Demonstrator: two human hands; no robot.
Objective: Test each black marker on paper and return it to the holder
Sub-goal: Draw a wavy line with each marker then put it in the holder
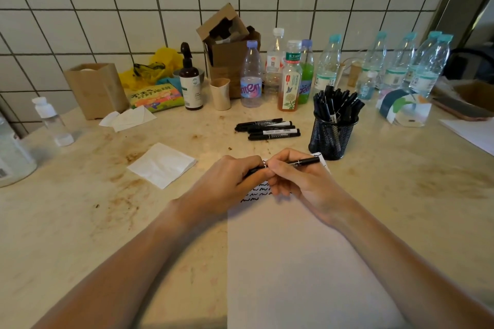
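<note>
Both hands together over the top of the paper, on the desk. Right hand curled round a marker, barrel pointing right toward the holder. Left hand pinching the marker's left end; cap on or off, cannot tell, hidden by fingers. Black squiggles partly covered by the hands. Holder full of markers, just beyond the paper's corner. Loose markers lying left of the holder. Paper cut off at the bottom edge.

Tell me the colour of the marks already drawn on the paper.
Black wavy squiggles on the white paper, seen in the head view.
</note>
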